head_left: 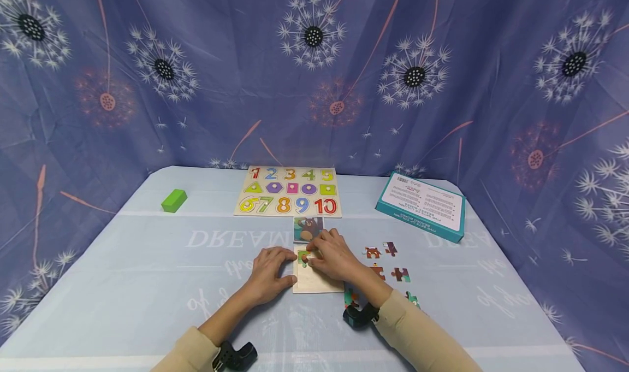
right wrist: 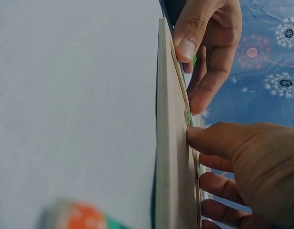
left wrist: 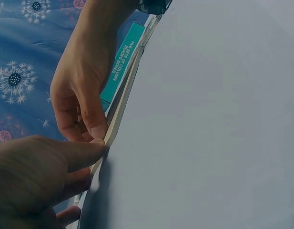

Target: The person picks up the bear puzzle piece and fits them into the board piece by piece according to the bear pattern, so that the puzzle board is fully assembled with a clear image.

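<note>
— Here, where's the puzzle tray (head_left: pixel 314 282)?
— Just below the number board (head_left: pixel 289 190). Left hand (head_left: pixel 267 273) steadies its edge, fingers straight; right hand (head_left: pixel 333 258) presses a piece (head_left: pixel 306 257) in.
— Handling?
— Likely thin, stiff, light; best held by its rim.

The backdrop (head_left: pixel 221 88) is violet-blue, printed with white and pink dandelion heads. The tablecloth (head_left: pixel 147 263) is pale blue with faint white lettering. A block (head_left: pixel 174 200) is bright green, the box (head_left: pixel 421 206) teal (its label white), and the number board (head_left: pixel 289 198) carries many-coloured digits on pale wood.
</note>
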{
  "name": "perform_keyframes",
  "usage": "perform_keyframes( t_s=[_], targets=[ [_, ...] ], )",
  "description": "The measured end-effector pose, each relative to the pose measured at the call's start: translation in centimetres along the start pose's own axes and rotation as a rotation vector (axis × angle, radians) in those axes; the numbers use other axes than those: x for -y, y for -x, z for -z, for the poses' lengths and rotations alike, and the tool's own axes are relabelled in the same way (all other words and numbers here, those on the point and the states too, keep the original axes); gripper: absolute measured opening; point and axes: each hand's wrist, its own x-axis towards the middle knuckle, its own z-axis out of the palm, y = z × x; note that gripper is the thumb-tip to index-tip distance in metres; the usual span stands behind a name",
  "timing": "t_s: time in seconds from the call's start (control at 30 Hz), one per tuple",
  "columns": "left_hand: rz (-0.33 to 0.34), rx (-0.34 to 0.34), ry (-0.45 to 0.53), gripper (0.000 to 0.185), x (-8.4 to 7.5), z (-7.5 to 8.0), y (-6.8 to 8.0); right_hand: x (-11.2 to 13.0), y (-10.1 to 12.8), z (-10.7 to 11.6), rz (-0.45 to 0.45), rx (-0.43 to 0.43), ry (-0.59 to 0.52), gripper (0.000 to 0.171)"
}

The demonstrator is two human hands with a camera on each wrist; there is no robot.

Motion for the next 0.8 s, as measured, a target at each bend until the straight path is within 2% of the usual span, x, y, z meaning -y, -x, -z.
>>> perform_keyframes(
  t_s=[0.8],
  targets=[
    [-0.002,0.001,-0.006,0.037,0.15,-0.08,-0.04,-0.05,-0.3,-0.27,0.005,-0.039,0.024,0.024]
  ],
)
